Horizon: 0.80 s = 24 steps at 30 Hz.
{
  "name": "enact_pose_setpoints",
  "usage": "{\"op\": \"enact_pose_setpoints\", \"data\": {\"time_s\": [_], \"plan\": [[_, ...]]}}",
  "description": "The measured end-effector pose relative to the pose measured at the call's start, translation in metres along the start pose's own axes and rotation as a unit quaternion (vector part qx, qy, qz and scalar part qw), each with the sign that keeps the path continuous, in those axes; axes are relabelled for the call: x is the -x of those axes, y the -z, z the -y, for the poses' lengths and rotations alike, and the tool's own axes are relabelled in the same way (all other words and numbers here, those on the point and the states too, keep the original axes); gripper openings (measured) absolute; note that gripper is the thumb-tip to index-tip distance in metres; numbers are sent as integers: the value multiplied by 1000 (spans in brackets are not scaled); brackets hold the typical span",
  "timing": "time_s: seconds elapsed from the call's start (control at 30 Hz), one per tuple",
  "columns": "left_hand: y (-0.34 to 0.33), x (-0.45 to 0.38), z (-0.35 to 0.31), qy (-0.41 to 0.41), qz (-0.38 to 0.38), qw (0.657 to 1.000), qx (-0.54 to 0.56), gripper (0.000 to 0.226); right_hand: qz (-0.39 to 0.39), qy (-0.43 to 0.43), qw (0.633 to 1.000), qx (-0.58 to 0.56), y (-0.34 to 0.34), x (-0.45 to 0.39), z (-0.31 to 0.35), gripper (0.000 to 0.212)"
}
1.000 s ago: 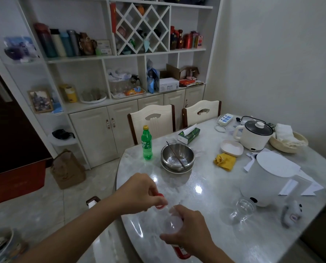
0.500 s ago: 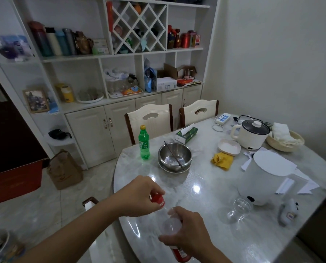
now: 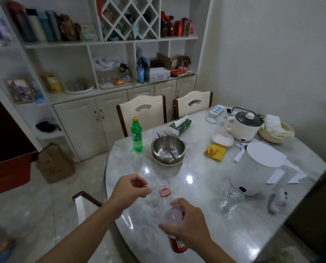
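My right hand (image 3: 186,222) grips a clear plastic bottle (image 3: 170,209) with a red label, tilted over the near edge of the marble table (image 3: 205,196). The bottle's neck, with a red ring, is uncapped and points up and away from me. My left hand (image 3: 129,187) hovers just left of the neck and pinches the red cap (image 3: 144,185), mostly hidden in its fingers. A small clear glass jar (image 3: 232,199) stands on the table to the right of the bottle.
A white kettle (image 3: 257,168) stands right of the jar. Further back are a steel bowl with a utensil (image 3: 167,149), a green soda bottle (image 3: 136,137), a tissue box (image 3: 180,126), a yellow cloth (image 3: 215,151), a small cooker (image 3: 243,126). Two chairs and a shelf cabinet stand beyond.
My left hand has lifted the red cap off the bottle and moved it left, leaving the neck uncovered. My right hand still holds the bottle.
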<state>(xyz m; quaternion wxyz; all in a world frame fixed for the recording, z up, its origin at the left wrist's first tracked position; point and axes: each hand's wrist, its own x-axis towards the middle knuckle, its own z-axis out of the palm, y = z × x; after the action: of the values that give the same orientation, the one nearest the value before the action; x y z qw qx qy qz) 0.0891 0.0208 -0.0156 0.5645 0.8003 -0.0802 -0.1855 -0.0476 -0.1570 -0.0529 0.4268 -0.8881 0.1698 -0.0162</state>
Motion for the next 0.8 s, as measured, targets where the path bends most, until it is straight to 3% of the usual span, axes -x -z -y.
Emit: {"op": "enact_pose_setpoints", "data": {"time_s": [0.17, 0.23, 0.33, 0.43, 0.57, 0.73, 0.8], "plan": [[-40, -5, 52, 36, -63, 991, -111, 32, -2, 4, 1000, -8, 6, 0, 0, 66], [-52, -6, 72, 37, -46, 986, -154, 29, -2, 3, 1000, -18, 8, 0, 1, 67], [-67, -5, 109, 79, -9, 972, -222, 47, -10, 4, 999, -31, 12, 1, 0, 65], [-70, -3, 138, 80, 8, 955, -286, 35, -24, 10, 999, -39, 16, 4, 0, 65], [-77, -3, 164, 18, 6, 948, -318, 14, -36, 29, 998, -46, 20, 4, -4, 63], [-86, -6, 174, 15, 42, 933, -357, 21, -35, 31, 998, -41, 21, 2, -11, 62], [-87, -6, 176, 38, 48, 924, -376, 36, -28, 27, 998, -40, 21, 2, -12, 64]]}}
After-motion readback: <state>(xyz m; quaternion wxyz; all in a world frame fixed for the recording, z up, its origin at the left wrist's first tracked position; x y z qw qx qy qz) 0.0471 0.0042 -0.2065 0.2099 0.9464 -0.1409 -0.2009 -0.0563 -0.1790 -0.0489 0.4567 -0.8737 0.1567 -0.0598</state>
